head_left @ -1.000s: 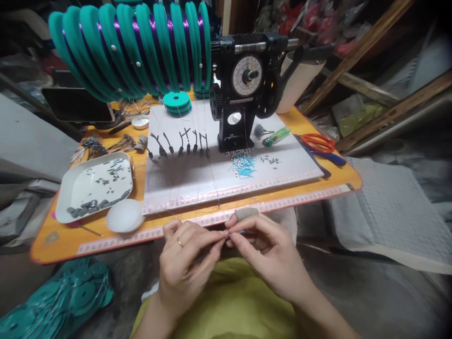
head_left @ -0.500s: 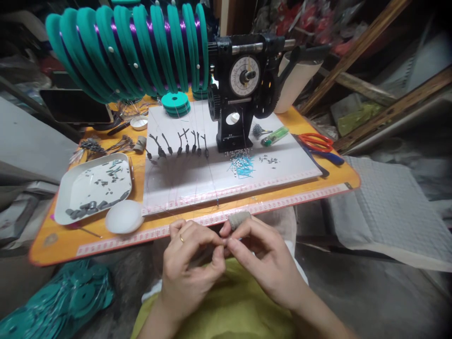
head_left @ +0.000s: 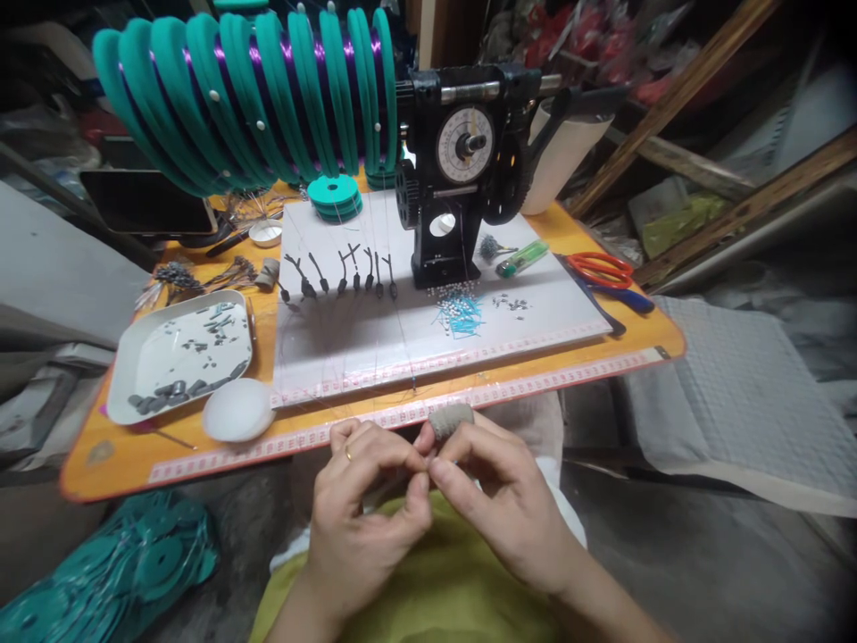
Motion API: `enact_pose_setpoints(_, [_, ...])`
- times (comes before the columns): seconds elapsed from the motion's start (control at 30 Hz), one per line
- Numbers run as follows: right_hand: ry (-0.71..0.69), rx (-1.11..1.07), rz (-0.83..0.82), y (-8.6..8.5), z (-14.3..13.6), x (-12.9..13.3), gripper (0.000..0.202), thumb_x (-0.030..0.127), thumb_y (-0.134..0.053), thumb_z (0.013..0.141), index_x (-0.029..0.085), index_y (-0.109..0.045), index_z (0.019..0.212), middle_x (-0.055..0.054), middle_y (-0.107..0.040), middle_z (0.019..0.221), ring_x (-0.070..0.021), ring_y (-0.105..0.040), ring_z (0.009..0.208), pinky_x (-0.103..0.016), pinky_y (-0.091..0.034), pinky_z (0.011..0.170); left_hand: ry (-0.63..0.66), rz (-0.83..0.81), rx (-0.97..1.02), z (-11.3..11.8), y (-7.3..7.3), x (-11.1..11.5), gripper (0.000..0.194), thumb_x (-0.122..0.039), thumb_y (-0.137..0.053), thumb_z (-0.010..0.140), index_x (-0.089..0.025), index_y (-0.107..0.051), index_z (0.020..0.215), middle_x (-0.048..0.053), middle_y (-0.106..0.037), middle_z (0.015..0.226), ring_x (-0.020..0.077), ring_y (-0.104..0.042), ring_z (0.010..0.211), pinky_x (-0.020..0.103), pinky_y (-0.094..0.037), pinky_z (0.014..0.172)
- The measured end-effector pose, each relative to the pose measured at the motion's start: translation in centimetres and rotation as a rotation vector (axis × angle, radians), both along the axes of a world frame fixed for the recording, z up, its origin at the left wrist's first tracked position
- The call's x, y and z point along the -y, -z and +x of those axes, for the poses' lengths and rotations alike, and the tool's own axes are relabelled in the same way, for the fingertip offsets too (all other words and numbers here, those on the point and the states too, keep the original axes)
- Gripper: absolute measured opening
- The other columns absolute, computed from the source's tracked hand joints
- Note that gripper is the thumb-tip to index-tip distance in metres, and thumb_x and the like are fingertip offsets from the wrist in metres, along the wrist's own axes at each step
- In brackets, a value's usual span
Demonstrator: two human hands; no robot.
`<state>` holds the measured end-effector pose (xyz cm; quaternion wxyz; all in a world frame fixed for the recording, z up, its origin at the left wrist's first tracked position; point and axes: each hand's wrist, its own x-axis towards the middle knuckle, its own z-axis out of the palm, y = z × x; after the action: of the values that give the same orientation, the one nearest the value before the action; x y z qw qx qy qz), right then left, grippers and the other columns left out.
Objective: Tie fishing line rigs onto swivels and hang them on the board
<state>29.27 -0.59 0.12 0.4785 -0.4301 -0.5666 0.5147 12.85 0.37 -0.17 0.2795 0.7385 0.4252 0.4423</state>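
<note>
Close to the table's front edge, my left hand (head_left: 371, 496) and my right hand (head_left: 499, 491) meet fingertip to fingertip. Both are closed in a pinch, and whatever lies between the tips is too small to make out. A ring sits on a left finger; grey-green tape (head_left: 451, 420) wraps a right finger. Beyond them, thin lines hang from a row of teal spools (head_left: 261, 98) wound with purple line. Dark weights with short tubes (head_left: 343, 284) hang on these lines above a white board (head_left: 348, 366). Blue stems with pale beads (head_left: 459, 313) lie on the board.
A black winding machine with a dial (head_left: 464, 145) stands on the board. To the left are a white tray (head_left: 124, 357) of grey pieces and a round white dish (head_left: 237, 411). Orange-handled scissors (head_left: 601, 268) and a green cutter (head_left: 523, 259) lie right. A measuring tape (head_left: 536, 384) runs along the edge.
The fingertips have shifted slightly while staying pinched together. The whole view has moved a little; the things on the table stay where they were.
</note>
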Motion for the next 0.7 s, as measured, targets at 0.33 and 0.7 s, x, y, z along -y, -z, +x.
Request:
enact_pose_setpoints(0.33, [0.0, 0.068, -0.044, -0.29, 0.42, 0.24, 0.007, 0.023, -0.059, 0.094, 0.023, -0.065, 0.091, -0.007, -0.057, 0.109, -0.0182, -0.061, 0.101, -0.027, -0.059, 0.08, -0.043, 0.126, -0.088, -0.28, -0.28, -0.4, 0.018, -0.005, -0.064, 0.083, -0.023, -0.061, 0.087, -0.004, -0.067, 0.073, 0.0119, -0.057, 0.061, 0.036, -0.036, 0.073])
enact_pose_setpoints(0.7, [-0.067, 0.246, 0.041, -0.76, 0.55, -0.05, 0.015, 0.024, -0.055, 0.096, 0.021, -0.062, 0.083, -0.005, -0.06, 0.099, -0.0174, -0.062, 0.096, -0.029, -0.051, 0.085, 0.027, 0.094, -0.141, -0.36, -0.73, -0.27, 0.019, -0.003, -0.059, 0.082, -0.022, -0.057, 0.082, -0.004, -0.066, 0.072, 0.0133, -0.061, 0.067, 0.036, -0.034, 0.075])
